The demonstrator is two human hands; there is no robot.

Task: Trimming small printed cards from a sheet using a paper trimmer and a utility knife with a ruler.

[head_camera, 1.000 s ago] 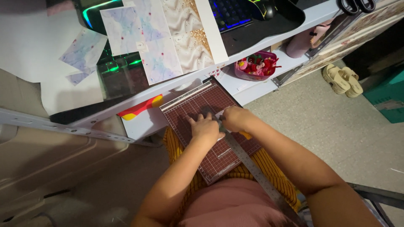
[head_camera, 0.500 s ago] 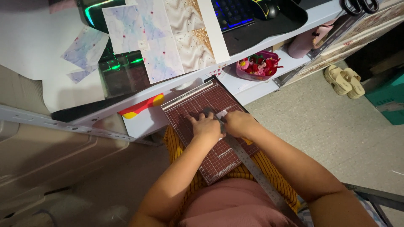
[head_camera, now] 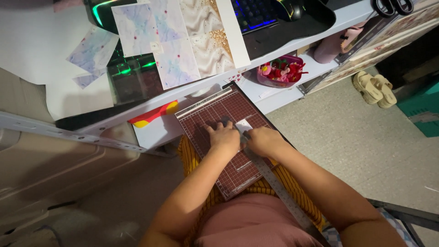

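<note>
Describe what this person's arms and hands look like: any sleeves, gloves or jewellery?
Both arms are bare from the upper arm down; no sleeves show on them. The left hand and the right hand wear no gloves, and no ring, watch or bracelet can be seen. The nails are too small to judge. At the lap there is pink clothing over yellow striped fabric.

Dim indoor light, warm cast — green glow under desk, floor at lower left in shadow — focus fairly sharp.

Small white paper newly exposed
</note>
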